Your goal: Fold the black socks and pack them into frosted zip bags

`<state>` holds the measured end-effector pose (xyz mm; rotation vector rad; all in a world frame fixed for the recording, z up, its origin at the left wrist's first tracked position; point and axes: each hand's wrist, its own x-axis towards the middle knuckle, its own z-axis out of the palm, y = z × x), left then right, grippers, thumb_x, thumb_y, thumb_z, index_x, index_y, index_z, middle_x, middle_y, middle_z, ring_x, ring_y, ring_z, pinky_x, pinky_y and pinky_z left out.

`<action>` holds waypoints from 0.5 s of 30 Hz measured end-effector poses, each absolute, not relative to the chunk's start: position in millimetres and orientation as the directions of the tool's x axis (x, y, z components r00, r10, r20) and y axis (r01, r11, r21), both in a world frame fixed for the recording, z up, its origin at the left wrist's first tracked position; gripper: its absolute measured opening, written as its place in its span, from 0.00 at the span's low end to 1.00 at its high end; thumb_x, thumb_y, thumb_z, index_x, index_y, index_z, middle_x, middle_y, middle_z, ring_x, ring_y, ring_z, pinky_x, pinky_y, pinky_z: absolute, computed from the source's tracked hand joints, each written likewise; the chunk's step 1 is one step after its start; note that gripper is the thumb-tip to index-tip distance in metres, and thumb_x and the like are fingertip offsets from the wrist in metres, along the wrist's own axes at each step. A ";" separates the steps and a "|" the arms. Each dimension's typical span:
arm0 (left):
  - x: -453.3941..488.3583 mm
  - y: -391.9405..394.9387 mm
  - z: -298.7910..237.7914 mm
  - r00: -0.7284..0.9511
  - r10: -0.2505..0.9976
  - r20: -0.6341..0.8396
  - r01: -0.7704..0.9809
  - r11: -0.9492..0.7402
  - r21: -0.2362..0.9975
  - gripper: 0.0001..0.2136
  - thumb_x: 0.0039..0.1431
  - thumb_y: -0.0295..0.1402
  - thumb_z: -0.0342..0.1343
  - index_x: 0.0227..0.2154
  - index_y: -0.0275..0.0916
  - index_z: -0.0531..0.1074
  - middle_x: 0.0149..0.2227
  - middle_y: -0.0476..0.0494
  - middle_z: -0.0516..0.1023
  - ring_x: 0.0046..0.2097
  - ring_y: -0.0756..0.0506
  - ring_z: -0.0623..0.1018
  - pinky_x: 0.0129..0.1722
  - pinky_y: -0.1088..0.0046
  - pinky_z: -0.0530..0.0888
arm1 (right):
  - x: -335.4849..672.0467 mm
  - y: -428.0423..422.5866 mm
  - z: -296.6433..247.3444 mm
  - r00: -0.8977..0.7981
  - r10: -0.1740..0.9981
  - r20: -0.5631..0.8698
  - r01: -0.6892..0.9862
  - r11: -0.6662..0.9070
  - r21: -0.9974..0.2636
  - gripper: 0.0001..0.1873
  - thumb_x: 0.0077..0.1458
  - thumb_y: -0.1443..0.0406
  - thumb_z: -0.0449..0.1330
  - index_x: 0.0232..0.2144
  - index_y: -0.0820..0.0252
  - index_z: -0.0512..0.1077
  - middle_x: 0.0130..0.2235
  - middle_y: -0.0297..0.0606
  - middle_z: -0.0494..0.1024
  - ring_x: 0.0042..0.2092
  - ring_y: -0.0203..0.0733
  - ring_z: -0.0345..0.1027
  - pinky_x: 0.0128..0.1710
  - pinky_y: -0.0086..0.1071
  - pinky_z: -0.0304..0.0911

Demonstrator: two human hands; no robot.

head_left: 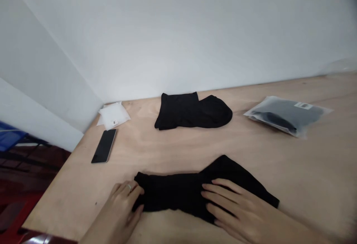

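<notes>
A black cloth garment [173,192] lies spread on the table close to me; its exact kind does not show. At its left end, my left hand [122,203] has curled fingers and a thumb closed on the edge of the cloth. A ring is on one finger of that hand. My right hand [237,206] rests flat over the garment's right part, fingers stretched out. Beyond the hands, near the wall, lies a second piece of black clothing [192,112], folded and rounded at its right end.
On the wooden table [145,147], a frosted bag [287,114] with dark contents and a label lies at right. A phone [104,145] and white translucent packets [114,115] are at left. Behind stands a white wall [195,32]. Something red [16,210] shows below the left edge.
</notes>
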<state>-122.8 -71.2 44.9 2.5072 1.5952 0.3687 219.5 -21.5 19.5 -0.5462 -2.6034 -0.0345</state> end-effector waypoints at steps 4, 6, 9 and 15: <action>-111.8 -72.9 55.9 0.419 0.884 0.207 0.869 -0.457 0.191 0.14 0.66 0.28 0.51 0.52 0.40 0.73 0.47 0.37 0.80 0.50 0.35 0.80 0.45 0.57 0.80 | 214.4 -19.6 26.2 -0.846 0.349 0.403 0.373 0.927 -0.019 0.27 0.62 0.53 0.63 0.55 0.67 0.75 0.57 0.52 0.78 0.56 0.58 0.75 0.53 0.46 0.74; -101.4 -72.0 55.6 0.477 0.851 0.218 0.847 -0.512 0.146 0.23 0.67 0.32 0.54 0.64 0.41 0.65 0.61 0.32 0.72 0.62 0.31 0.72 0.54 0.50 0.76 | 211.4 -17.0 25.8 -0.869 0.336 0.364 0.348 0.937 -0.033 0.41 0.57 0.48 0.66 0.64 0.66 0.67 0.63 0.55 0.70 0.61 0.62 0.70 0.55 0.50 0.72; -85.6 -71.3 41.2 0.600 0.794 0.101 0.789 -0.608 0.088 0.40 0.63 0.41 0.61 0.73 0.45 0.48 0.73 0.32 0.53 0.71 0.25 0.57 0.61 0.38 0.67 | 208.6 -14.9 15.4 -0.899 0.354 0.258 0.310 0.930 -0.197 0.48 0.58 0.45 0.64 0.72 0.54 0.53 0.68 0.50 0.61 0.67 0.64 0.59 0.61 0.59 0.64; -75.5 -76.7 1.2 0.648 0.759 -0.052 0.761 -0.645 0.070 0.44 0.64 0.46 0.61 0.74 0.44 0.39 0.74 0.32 0.48 0.72 0.26 0.55 0.62 0.34 0.64 | 213.9 -18.1 1.4 -0.910 0.390 0.139 0.316 0.871 -0.375 0.45 0.62 0.46 0.60 0.73 0.50 0.47 0.70 0.49 0.57 0.70 0.64 0.52 0.63 0.65 0.58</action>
